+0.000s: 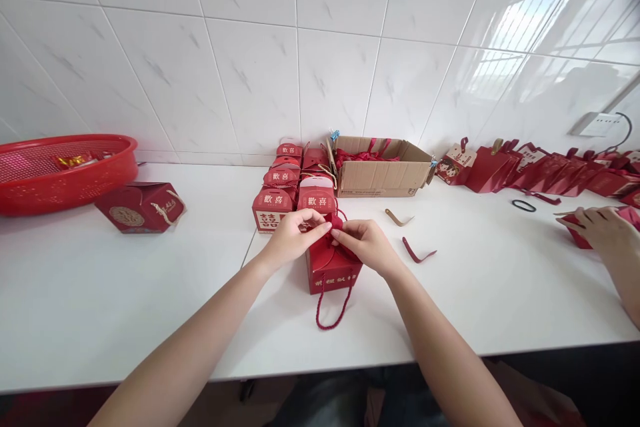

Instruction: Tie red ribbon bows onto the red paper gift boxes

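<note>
A small red gift box (327, 273) with gold characters stands on the white table in front of me, its dark red cord handle (327, 327) drooping toward the front edge. Over its top, my left hand (293, 238) pinches a red ribbon (334, 219) between thumb and fingers. My right hand (364, 244) is closed on the same ribbon from the other side, fingertips almost meeting the left ones. My fingers partly cover the ribbon, so its exact shape is hard to make out. Right behind are rows of similar red boxes (273, 200).
Behind stands a cardboard box (377, 179) of red ribbons. Two loose straps (417, 252) lie to the right. At left are a red plastic basket (65, 190) and another red box (143, 208). Far right, another person's hand (597, 230) touches a red box near several red bags (493, 168).
</note>
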Demonstrator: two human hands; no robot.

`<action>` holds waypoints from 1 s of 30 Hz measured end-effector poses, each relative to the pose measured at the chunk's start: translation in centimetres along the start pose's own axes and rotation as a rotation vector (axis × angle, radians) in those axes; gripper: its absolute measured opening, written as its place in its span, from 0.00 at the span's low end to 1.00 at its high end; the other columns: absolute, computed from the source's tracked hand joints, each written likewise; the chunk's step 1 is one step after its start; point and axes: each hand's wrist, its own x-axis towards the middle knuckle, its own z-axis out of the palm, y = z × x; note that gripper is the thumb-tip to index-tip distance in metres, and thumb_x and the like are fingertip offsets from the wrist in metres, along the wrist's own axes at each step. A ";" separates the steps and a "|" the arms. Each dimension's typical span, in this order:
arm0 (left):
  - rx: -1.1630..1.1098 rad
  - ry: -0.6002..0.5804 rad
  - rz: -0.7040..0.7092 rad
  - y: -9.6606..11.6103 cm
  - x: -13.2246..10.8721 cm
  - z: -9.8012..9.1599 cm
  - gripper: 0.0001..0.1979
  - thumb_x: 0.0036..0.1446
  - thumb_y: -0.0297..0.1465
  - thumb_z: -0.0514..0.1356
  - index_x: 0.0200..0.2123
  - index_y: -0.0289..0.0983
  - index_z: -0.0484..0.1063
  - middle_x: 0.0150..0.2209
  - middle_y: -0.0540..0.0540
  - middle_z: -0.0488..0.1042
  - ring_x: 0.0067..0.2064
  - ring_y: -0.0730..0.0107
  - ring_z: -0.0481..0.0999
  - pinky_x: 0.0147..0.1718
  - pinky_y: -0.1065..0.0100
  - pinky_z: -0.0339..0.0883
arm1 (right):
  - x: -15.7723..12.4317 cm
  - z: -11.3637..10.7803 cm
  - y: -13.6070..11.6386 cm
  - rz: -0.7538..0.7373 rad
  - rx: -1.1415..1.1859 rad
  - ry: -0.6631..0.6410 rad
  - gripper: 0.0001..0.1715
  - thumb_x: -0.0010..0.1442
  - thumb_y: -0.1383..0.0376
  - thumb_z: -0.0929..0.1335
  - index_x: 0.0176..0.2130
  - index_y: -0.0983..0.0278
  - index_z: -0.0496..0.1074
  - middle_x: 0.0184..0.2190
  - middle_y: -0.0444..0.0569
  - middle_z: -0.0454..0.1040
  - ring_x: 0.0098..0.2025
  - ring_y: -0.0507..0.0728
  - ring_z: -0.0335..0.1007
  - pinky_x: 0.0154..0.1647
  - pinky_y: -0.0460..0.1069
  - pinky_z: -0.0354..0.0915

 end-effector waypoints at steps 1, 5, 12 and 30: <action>-0.027 0.005 -0.005 -0.2 0.0 0.1 0.13 0.55 0.41 0.59 0.31 0.37 0.70 0.33 0.47 0.74 0.35 0.67 0.72 0.34 0.68 0.64 | -0.1 0.1 0.1 0.000 0.038 0.020 0.15 0.55 0.54 0.68 0.34 0.65 0.69 0.26 0.47 0.74 0.27 0.52 0.66 0.26 0.46 0.60; -0.084 0.021 0.016 -0.8 -0.4 0.3 0.12 0.56 0.40 0.58 0.31 0.37 0.68 0.34 0.48 0.72 0.36 0.68 0.71 0.35 0.69 0.65 | -0.3 0.5 0.5 -0.024 0.109 0.092 0.19 0.55 0.57 0.68 0.41 0.58 0.57 0.26 0.43 0.76 0.25 0.52 0.67 0.23 0.44 0.58; -0.265 -0.041 0.055 -1.1 -1.1 1.0 0.08 0.59 0.36 0.56 0.33 0.39 0.60 0.34 0.50 0.71 0.37 0.71 0.72 0.36 0.70 0.67 | -0.2 0.7 1.0 -0.096 0.136 0.121 0.20 0.55 0.59 0.68 0.41 0.56 0.53 0.23 0.39 0.75 0.23 0.51 0.66 0.24 0.44 0.57; -0.168 0.125 -0.019 -0.5 -1.2 1.1 0.09 0.50 0.33 0.64 0.32 0.36 0.69 0.28 0.48 0.79 0.34 0.66 0.79 0.34 0.69 0.73 | -0.6 0.6 1.1 -0.198 -0.246 0.113 0.14 0.54 0.64 0.68 0.42 0.61 0.77 0.37 0.48 0.79 0.31 0.54 0.70 0.30 0.49 0.67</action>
